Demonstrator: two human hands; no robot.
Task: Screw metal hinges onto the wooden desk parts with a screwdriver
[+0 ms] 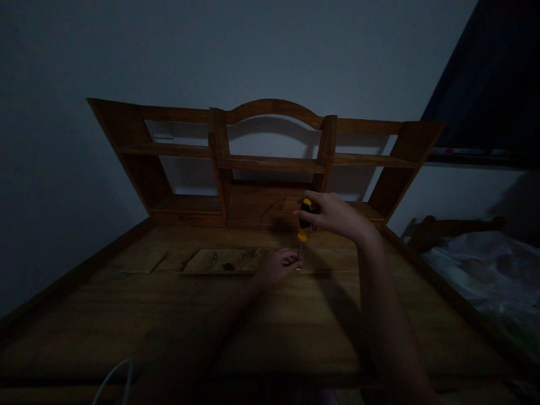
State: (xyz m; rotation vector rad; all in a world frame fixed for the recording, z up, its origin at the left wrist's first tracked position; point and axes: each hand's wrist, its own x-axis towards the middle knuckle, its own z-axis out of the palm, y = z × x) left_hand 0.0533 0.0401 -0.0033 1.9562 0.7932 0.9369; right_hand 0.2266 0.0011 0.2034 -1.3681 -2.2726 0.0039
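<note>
My right hand (333,215) is closed round the black and yellow handle of a screwdriver (304,222), held upright with its thin shaft pointing down at the wooden desk top (270,315). My left hand (276,266) rests on the desk with its fingers pinched at the screwdriver's tip; whatever small thing they hold is too dark to make out. A lighter flat wooden panel (223,261) lies just left of that hand.
A wooden hutch with shelves and an arched top (270,163) stands at the desk's back against the wall. A white cable (112,379) shows at the near left edge. A bed with light bedding (485,275) lies to the right. The room is dim.
</note>
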